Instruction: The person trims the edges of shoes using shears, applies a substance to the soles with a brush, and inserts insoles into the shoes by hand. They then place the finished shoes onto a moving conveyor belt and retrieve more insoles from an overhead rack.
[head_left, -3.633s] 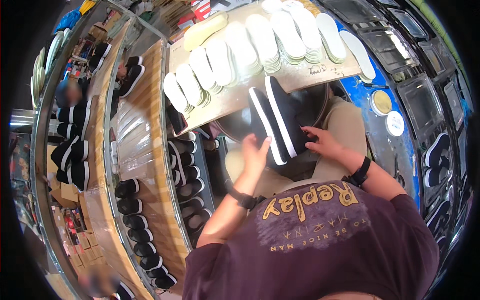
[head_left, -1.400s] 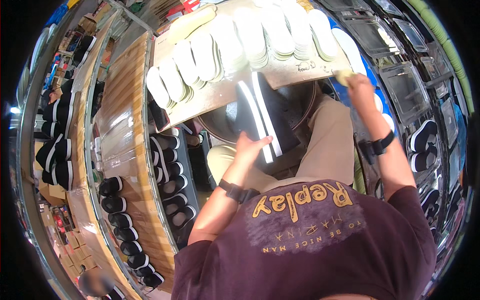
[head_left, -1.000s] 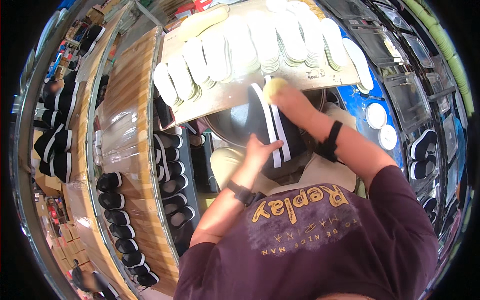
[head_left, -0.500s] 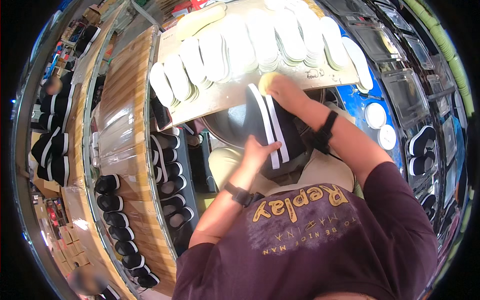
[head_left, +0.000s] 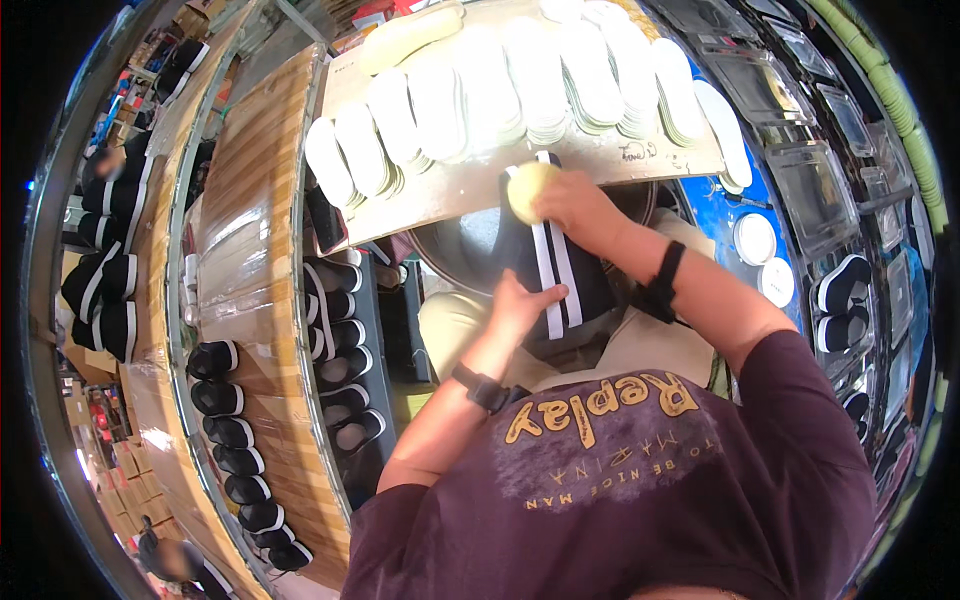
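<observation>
My left hand (head_left: 522,308) is closed round a pair of black shoes (head_left: 592,288) held over my lap. Two white sole edges (head_left: 547,262) run side by side along them, and the left thumb lies across these edges. A round pale-yellow sponge (head_left: 532,190) is pinched in my right hand (head_left: 585,212). It sits against the far end of the shoes and covers part of the white edges. The fingers under the shoes are hidden.
Stacks of white insoles (head_left: 480,85) line a pale board (head_left: 450,190) ahead. A metal basin (head_left: 465,245) lies beneath the shoes. Black shoes (head_left: 230,432) stand in rows by wrapped wooden shelves (head_left: 255,250) at left. White round tubs (head_left: 754,237) rest on a blue surface at right.
My right hand and the sponge have come nearer to me, from beside the far tip onto the white edges. The left hand keeps its hold on the shoes.
</observation>
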